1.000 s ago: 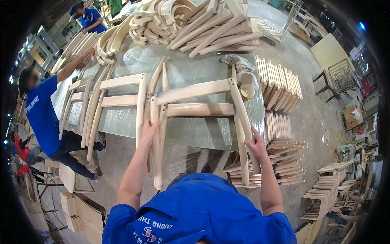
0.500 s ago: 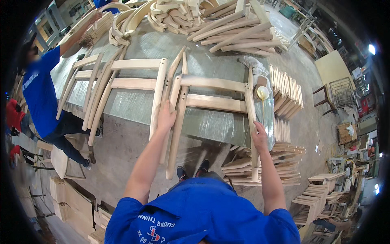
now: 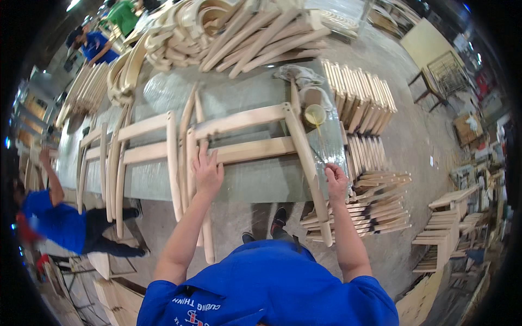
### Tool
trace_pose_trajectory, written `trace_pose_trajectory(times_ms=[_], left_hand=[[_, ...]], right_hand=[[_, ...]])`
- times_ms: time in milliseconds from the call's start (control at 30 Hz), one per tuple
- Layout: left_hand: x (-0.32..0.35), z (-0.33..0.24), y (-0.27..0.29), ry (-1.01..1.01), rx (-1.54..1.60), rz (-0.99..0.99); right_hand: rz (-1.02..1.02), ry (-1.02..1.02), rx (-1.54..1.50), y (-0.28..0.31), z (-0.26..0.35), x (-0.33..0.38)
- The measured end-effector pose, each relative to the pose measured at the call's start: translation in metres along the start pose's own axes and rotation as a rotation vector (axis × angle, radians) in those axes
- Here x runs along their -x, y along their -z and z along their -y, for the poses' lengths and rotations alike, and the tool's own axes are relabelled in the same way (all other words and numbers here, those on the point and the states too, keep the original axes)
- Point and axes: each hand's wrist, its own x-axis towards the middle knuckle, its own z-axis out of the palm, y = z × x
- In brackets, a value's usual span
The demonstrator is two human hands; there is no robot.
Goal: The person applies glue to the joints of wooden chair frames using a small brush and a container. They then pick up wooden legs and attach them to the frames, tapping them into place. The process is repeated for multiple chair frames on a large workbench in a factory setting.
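Observation:
A pale wooden chair frame [image 3: 255,149], with two cross rails between its legs, stands at the table's near edge, its legs hanging below the tabletop. My left hand [image 3: 208,171] rests against the left end of its lower rail, fingers spread. Just right of the frame's right leg [image 3: 307,157], my right hand [image 3: 336,182] is closed, apart from the leg. Something thin and dark seems to stick out from its fingertips, too small to name. Beyond that hand, a cup [image 3: 315,115] with yellowish contents stands near the table's right edge beside a crumpled pale cloth [image 3: 304,79].
More chair frames [image 3: 144,136] lean along the table [image 3: 239,187] to the left. Curved wooden parts [image 3: 179,41] and straight legs [image 3: 266,41] are heaped at the back. Stacked frames [image 3: 361,98] stand right of the table. A co-worker in blue [image 3: 54,220] is at the left.
My view has shifted, so the table appears further left. My left hand has moved from the left legs onto the lower rail's end. My right hand has come off the right leg.

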Motion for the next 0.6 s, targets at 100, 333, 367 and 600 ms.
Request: trace_pose_trajectory(times_ms=[100, 333, 367, 600], left_hand=[[-0.067, -0.042, -0.024, -0.191, 0.307, -0.007], [-0.229, -0.104, -0.13, 0.38, 0.942, 0.298], [-0.244, -0.118, -0.142, 0.338, 0.888, 0.284], [-0.293, -0.185, -0.196, 0.115, 0.516, 0.465]], right_hand=[[0.051, -0.48, -0.819, 0.004, -0.014, -0.022], [0.366, -0.914, -1.831, -0.029, -0.036, -0.056], [0.229, -0.926, -1.795, -0.029, -0.035, -0.059], [-0.009, -0.808, -1.868, -0.038, -0.033, -0.063]])
